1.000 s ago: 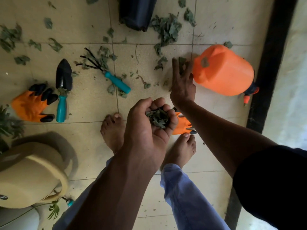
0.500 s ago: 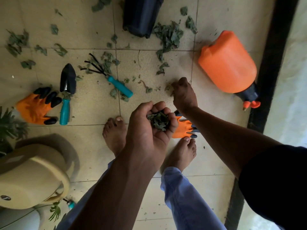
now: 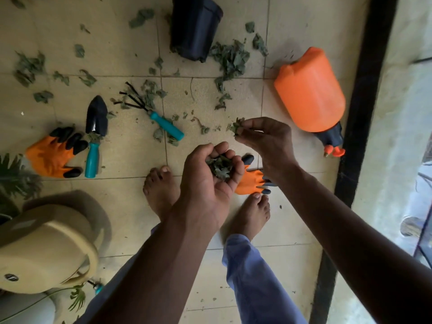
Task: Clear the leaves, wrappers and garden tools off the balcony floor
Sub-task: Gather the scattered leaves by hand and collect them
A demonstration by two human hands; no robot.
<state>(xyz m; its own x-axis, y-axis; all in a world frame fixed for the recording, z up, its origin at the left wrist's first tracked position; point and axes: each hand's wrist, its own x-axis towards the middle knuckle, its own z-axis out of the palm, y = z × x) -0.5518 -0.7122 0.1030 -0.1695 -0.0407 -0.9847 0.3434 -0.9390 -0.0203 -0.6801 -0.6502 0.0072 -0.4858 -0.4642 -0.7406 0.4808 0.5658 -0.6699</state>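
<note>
Across the tiled floor (image 3: 131, 54) dried leaves (image 3: 230, 60) are scattered, thickest beside the toppled black pot (image 3: 194, 26), whose contents cannot be seen. A wad of leaves (image 3: 219, 166) is cupped in the curled left hand (image 3: 208, 181). Just above and to its right, a leaf scrap (image 3: 236, 128) is pinched by the right hand (image 3: 268, 141); a short move down-left would be needed to drop it in.

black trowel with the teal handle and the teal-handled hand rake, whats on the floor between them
In the head view, mostly bare beige tile lies between the black trowel and the teal-handled hand rake, with only a few small dried leaf scraps.
</note>
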